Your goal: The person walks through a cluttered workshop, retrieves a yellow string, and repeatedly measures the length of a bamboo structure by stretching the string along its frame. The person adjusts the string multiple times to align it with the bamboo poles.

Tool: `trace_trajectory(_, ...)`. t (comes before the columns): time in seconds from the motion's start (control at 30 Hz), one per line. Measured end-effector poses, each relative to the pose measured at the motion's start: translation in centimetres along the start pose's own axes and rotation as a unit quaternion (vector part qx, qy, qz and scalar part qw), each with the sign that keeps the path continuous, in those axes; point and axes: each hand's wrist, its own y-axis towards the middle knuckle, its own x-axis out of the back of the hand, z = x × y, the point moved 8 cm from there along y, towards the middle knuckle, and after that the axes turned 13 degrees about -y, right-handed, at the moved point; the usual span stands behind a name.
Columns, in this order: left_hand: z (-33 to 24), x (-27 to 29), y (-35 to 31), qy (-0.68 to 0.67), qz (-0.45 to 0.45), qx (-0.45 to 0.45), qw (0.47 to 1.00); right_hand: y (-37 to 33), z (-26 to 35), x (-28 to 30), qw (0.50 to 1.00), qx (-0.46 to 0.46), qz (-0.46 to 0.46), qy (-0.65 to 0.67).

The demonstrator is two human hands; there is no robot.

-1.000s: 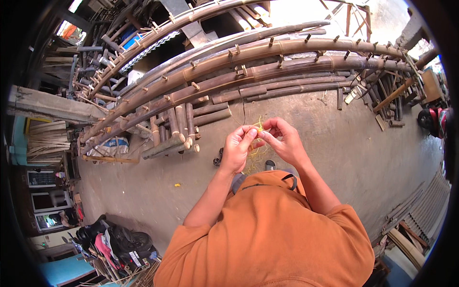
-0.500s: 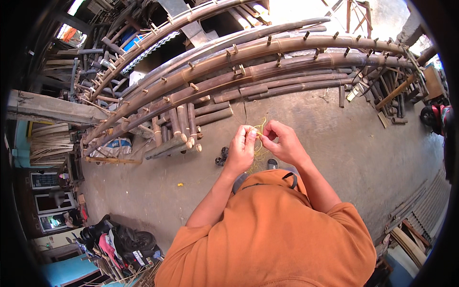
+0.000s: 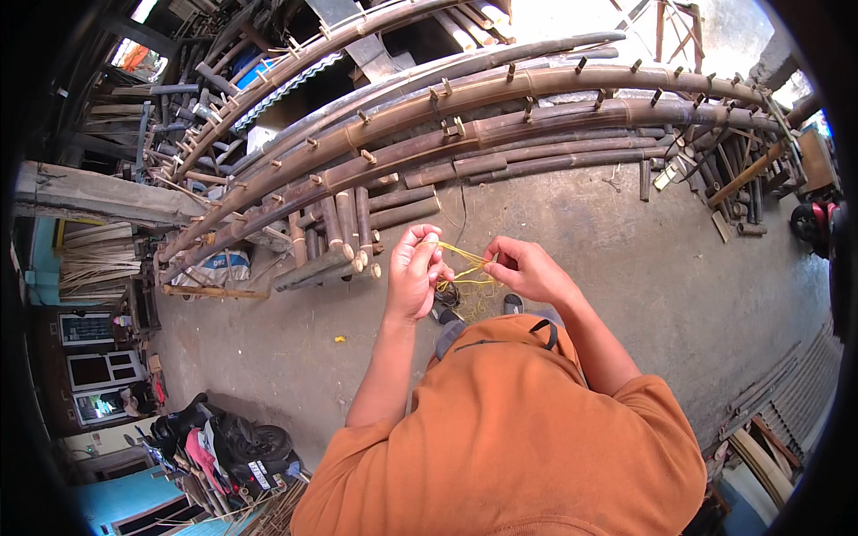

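A thin yellow string [image 3: 466,255] is stretched in strands between my two hands, in front of my body. My left hand [image 3: 416,273] is raised and pinches one end of it between thumb and fingers. With bent fingertips my right hand [image 3: 529,270] grips the other side. Loose strands sag between the hands, and more yellow string lies near my shoes on the floor.
Long bamboo poles [image 3: 554,125] with short pegs run across ahead. Cut bamboo pieces [image 3: 335,268] are stacked at the left. A motorbike [image 3: 237,447] stands at the lower left, a sack [image 3: 223,266] beneath the poles. A small yellow scrap [image 3: 340,339] lies on the concrete floor.
My hands have moved apart, the left one going further left. The yellow string, bunched between the fingertips before, is now drawn out between them.
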Motion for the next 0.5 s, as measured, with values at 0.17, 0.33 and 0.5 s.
trace_trajectory(0.17, -0.1, 0.1, -0.1, -0.011, 0.012, 0.041, 0.999, 0.5, -1.1, -0.6, 0.978, -0.011, -0.007, 0.207)
trace_trajectory(0.33, 0.2, -0.1, -0.1, 0.068, 0.048, 0.079, 0.993, 0.6, -2.8, 0.2, 0.886, -0.062, -0.072, 0.454)
trace_trajectory(0.5, -1.4, 1.4, 0.6, -0.120, 0.065, 0.035, 0.990, 0.5, -3.6, 1.4, 0.696, -0.066, -0.051, 0.713)
